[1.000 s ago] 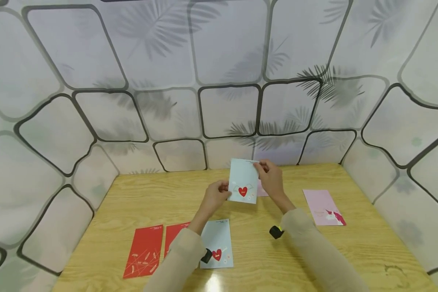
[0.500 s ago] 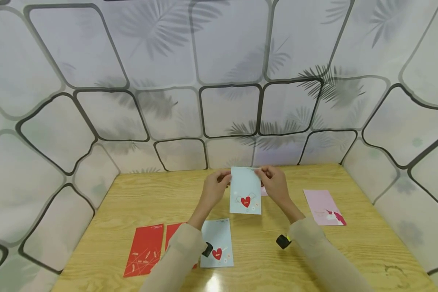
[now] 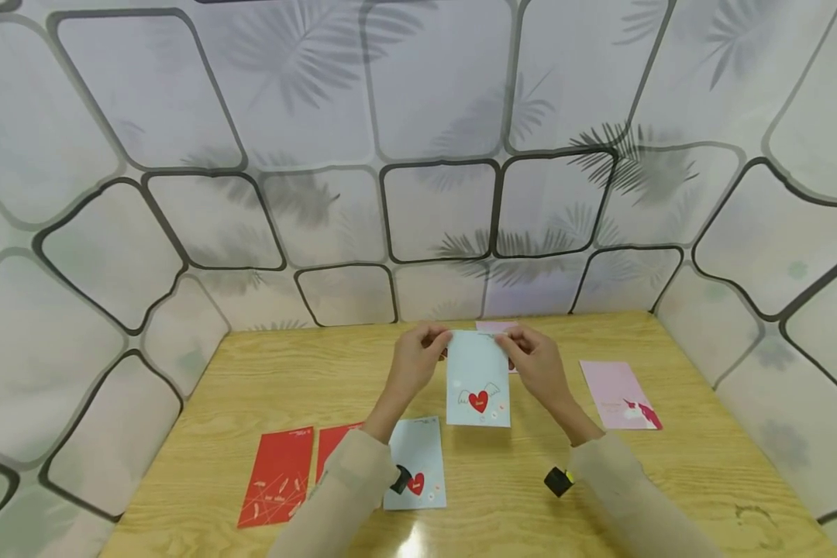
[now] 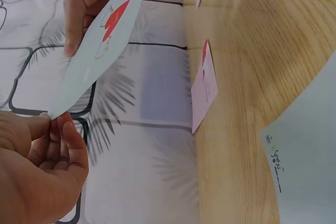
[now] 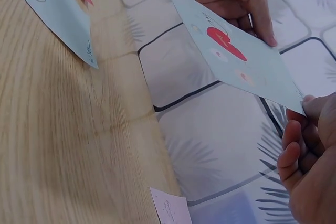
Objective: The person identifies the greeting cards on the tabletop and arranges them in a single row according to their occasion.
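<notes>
Blue heart card [image 3: 477, 380] lower than before, both hands pinching top corners

We see a pale blue envelope [image 3: 478, 380] printed with a red winged heart low on its face and small flowers beside it. It is held up off the surface, upright with the heart end down, pinched at its two top corners, its printed face toward us
</notes>
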Available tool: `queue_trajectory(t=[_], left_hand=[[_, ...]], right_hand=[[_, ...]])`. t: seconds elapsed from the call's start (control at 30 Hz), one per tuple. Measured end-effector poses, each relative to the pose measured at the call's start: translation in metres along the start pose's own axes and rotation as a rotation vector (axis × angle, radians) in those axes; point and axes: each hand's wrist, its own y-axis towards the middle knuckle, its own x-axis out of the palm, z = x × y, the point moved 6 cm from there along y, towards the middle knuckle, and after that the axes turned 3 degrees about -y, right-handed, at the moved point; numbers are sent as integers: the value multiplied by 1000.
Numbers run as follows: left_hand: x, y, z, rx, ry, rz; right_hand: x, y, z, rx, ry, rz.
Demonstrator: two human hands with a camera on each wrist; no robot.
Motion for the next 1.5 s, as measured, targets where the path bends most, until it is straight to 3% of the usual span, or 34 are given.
queue_trajectory(t=[0.13, 0.27, 0.43, 0.7, 1.0, 1.33, 1.5], left_hand=[[3, -5, 5, 3, 25, -24], [7, -10, 6, 4, 43, -44], [16, -20, -1, -7, 58, -83], [27, -33, -13, -46, 50, -115], [31, -46, -28, -115, 116, -148], [27, -58, -42, -166, 161, -152], [25, -60, -50, -190, 187, -147]], right_hand=[[-5, -5, -1, 24, -5, 6], [-8, -10, 16, 26, -19, 7], [-14, -20, 41, 58, -35, -12], [-19, -35, 55, 111, -25, -49], [-12, -51, 73, 250, -82, -108], [4, -63, 83, 351, -146, -165], [12, -65, 91, 361, -165, -182]])
